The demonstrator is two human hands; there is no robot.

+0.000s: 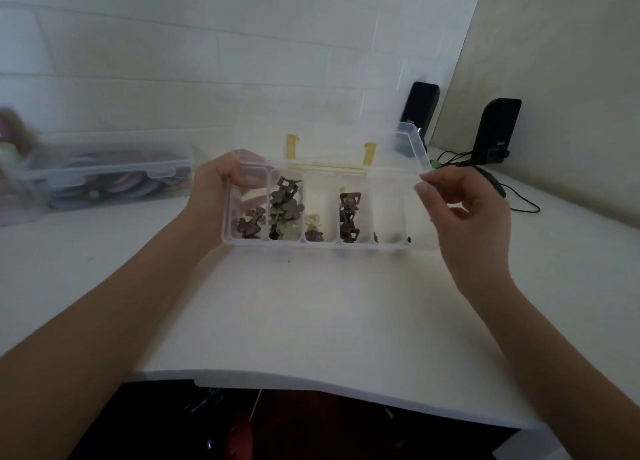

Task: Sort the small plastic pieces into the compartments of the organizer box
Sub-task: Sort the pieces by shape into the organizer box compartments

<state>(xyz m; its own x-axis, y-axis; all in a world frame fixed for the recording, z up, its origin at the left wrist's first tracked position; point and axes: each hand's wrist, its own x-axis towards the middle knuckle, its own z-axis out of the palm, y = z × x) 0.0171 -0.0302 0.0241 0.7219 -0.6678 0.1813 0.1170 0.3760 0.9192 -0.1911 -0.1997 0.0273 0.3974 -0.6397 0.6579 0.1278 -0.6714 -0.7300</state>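
Inspection from my remote station: the box [313, 214] is raised and tilted toward the camera above the white table [311, 321], lid [346, 141] open behind it. Sorting looks well advanced. The pieces [285, 207] sit in compartments: brown flower shapes in the first from the left, brown and pale ones mixed in the second, a few pale ones in the third, brown square clips in the fourth. The right end holds only a few dark bits, too blurred to identify. I see no loose pieces on the table, so I judge little is left.

My left hand [216, 189] grips the box's left end, thumb curled over the rim. My right hand [464, 210] pinches the lid's right corner between fingertips [424, 186], remaining fingers curled loosely.
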